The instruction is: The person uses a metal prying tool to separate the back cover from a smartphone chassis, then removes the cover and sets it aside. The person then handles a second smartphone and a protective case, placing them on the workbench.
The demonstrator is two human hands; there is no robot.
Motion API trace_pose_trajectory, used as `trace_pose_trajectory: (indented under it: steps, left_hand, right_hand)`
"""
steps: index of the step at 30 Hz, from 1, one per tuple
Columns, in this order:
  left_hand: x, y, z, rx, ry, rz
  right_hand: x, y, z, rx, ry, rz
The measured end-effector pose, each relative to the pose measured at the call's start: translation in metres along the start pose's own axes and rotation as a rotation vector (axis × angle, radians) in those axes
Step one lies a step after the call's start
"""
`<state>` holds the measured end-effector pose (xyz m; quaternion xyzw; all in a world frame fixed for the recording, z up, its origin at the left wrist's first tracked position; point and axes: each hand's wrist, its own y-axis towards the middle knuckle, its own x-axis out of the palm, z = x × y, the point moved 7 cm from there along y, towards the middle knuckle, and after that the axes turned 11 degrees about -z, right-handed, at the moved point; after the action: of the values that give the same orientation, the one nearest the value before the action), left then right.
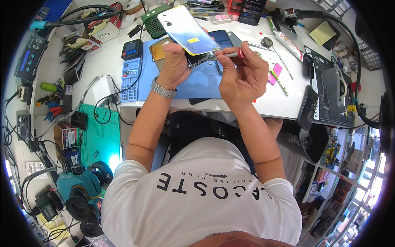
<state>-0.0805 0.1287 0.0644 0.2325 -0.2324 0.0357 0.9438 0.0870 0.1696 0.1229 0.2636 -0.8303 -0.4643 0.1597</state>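
My left hand [176,68] is closed around the near left end of a phone body [198,59], dark and opened up. A glossy white-to-blue phone back cover [188,29] with a small yellow sticker stands tilted above it; whether the two are joined is hidden. In my right hand [246,78], pinched between thumb and fingers, is a slim silver screwdriver [231,54] with a red end. Its tip reaches the right edge of the phone body. Both hands are over a blue work mat [197,84].
A small black device with a screen [132,50] sits at the mat's left. Another dark phone [221,38] lies behind my hands. Loose tweezers [279,84] rest on the right. A teal microscope [78,185] stands lower left, and a black bin [306,142] is below the right table edge.
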Motion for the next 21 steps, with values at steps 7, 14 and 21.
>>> trace_pose_trajectory:
  steps: [7, 14, 21]
  left_hand:
    - [-0.003, -0.001, -0.001, 0.018, 0.049, 0.004]
    - [-0.009, -0.004, -0.006, -0.04, 0.073, 0.013]
    - [-0.012, -0.004, -0.008, 0.018, 0.045, 0.018]
  right_hand:
    - [0.0, -0.001, 0.002, 0.003, -0.004, -0.006]
    - [0.0, -0.006, 0.005, -0.029, -0.016, 0.014]
    - [0.0, -0.013, 0.006, -0.104, -0.086, -0.007]
